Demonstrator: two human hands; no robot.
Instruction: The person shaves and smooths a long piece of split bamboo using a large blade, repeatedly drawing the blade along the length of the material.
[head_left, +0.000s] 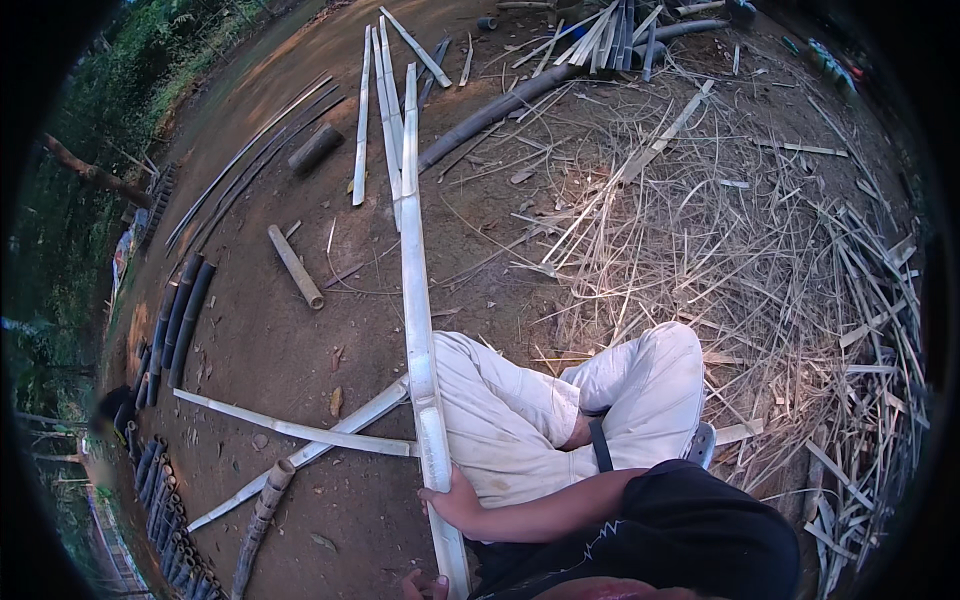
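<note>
A long pale split bamboo strip (415, 270) runs lengthwise past my lap, from the bottom edge to the far ground. My right hand (455, 502) is closed round its near part, with the forearm reaching across my body. At the lower edge my left hand (425, 584) shows only in part, its curled fingers against the near end of the same strip. Left of my crossed legs (510, 410), a thin bamboo strip (300, 430) and a wider split bamboo piece (300, 455) cross on the ground, their right ends close to the held strip.
Bamboo shavings (700, 230) cover the ground at the right. More split strips (385, 110) lie ahead, near a long dark pole (500, 115). Short bamboo lengths (295, 265) rest at the left, with dark tubes (185, 315) and a row of stacked bamboo pieces (170, 520) beyond.
</note>
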